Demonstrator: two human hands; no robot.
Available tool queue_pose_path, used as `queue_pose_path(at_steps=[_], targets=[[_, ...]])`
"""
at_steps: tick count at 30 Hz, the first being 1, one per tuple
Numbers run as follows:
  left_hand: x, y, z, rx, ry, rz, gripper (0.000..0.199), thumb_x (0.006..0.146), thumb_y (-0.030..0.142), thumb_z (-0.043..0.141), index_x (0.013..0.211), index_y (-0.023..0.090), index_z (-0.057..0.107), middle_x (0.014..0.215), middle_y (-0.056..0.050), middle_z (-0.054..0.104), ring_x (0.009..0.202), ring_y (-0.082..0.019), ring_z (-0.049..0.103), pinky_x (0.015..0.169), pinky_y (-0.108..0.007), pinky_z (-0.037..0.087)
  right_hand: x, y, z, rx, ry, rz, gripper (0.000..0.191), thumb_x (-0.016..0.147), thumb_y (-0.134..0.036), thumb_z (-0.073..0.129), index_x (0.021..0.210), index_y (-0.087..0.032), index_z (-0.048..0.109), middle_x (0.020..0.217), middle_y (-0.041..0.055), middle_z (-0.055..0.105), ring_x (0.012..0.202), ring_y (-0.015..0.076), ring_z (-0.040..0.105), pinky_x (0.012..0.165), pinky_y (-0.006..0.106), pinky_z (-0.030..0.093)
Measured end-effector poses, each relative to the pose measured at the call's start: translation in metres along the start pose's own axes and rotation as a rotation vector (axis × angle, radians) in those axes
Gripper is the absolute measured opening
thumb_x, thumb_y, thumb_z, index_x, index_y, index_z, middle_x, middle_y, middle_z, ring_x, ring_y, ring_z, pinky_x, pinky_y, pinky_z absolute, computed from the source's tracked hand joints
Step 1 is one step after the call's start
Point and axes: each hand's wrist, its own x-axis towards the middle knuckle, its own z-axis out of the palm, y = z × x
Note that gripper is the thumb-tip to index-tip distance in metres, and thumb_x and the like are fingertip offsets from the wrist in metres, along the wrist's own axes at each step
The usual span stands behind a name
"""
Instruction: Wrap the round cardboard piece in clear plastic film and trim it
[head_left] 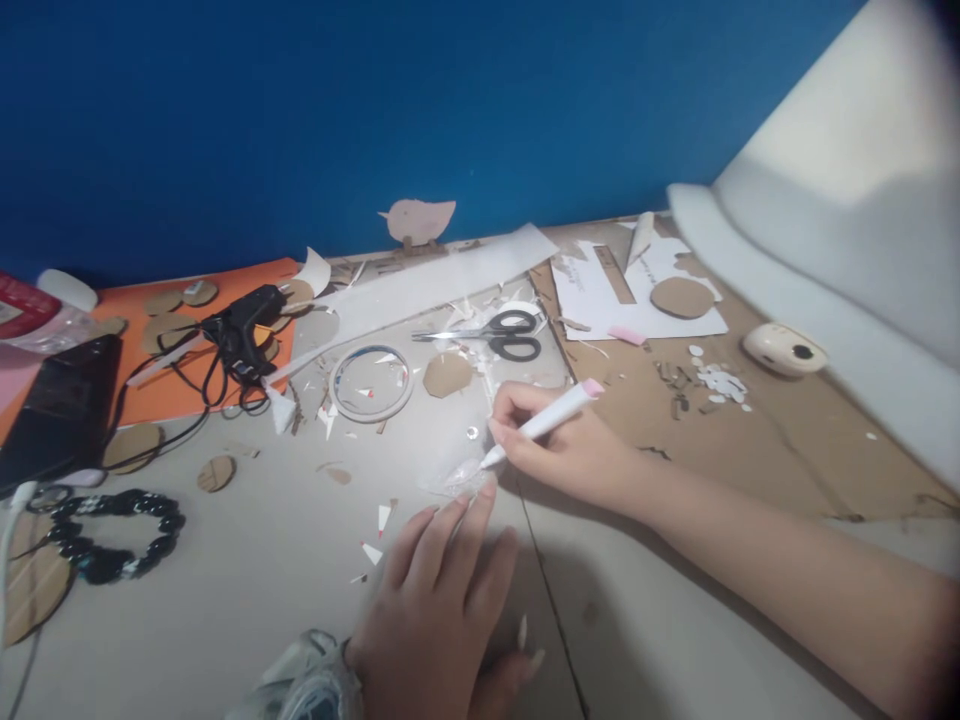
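Note:
My right hand (559,450) is closed around a white marker (553,412) with a pink end. Its tip points down at a small clear plastic piece (461,475) on the tiled floor. My left hand (442,590) lies with fingers stretched out, the fingertips at the near edge of that plastic piece. Just beyond it sits a tiny shiny round bit (472,433). A roll of tape (371,384), a cardboard disc (448,374) and black-handled scissors (480,334) lie farther back.
At left are a black glue gun (244,330) with its cord, orange paper (150,380), a dark phone (60,410) and a beaded bracelet (112,535). A pink paper bird (421,220) stands by the blue wall. Cardboard (787,440) at right carries paper scraps and a cream-coloured device (784,350).

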Motion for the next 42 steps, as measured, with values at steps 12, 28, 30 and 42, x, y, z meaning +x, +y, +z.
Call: queue_pose_path(at_steps=[12, 28, 30, 42], targets=[[-0.0004, 0.0006, 0.0000, -0.039, -0.009, -0.041, 0.063, 0.072, 0.061, 0.054, 0.121, 0.020, 0.053, 0.139, -0.009, 0.043, 0.115, -0.027, 0.040, 0.094, -0.038, 0.023, 0.0022, 0.0004, 0.0009, 0.068, 0.031, 0.070, 0.014, 0.080, -0.022, 0.050, 0.068, -0.020, 0.044, 0.059, -0.0050, 0.046, 0.055, 0.0101, 0.043, 0.054, 0.024, 0.033], [0.0000, 0.0016, 0.0000, -0.029, 0.000, -0.038, 0.061, 0.073, 0.061, 0.052, 0.119, 0.022, 0.054, 0.139, -0.009, 0.044, 0.115, -0.027, 0.039, 0.095, -0.039, 0.022, 0.0016, 0.0006, 0.0022, 0.051, 0.006, 0.040, 0.013, 0.082, -0.023, 0.050, 0.070, -0.020, 0.045, 0.061, -0.0043, 0.046, 0.058, 0.0107, 0.043, 0.055, 0.025, 0.034], [0.0002, 0.0012, 0.0002, -0.018, 0.007, -0.043, 0.061, 0.073, 0.062, 0.052, 0.119, 0.022, 0.054, 0.138, -0.009, 0.044, 0.114, -0.027, 0.040, 0.095, -0.039, 0.021, 0.0020, 0.0014, 0.0026, 0.061, 0.019, 0.055, 0.014, 0.083, -0.023, 0.050, 0.070, -0.020, 0.045, 0.061, -0.0041, 0.047, 0.058, 0.0109, 0.044, 0.055, 0.025, 0.034], [0.0004, 0.0013, -0.0013, -0.016, 0.034, -0.027, 0.059, 0.074, 0.059, 0.052, 0.119, 0.021, 0.054, 0.136, -0.010, 0.046, 0.115, -0.027, 0.039, 0.095, -0.038, 0.021, 0.0035, 0.0016, 0.0037, 0.117, 0.076, 0.058, 0.015, 0.082, -0.022, 0.050, 0.068, -0.020, 0.045, 0.059, -0.0050, 0.047, 0.056, 0.0102, 0.045, 0.055, 0.025, 0.035]])
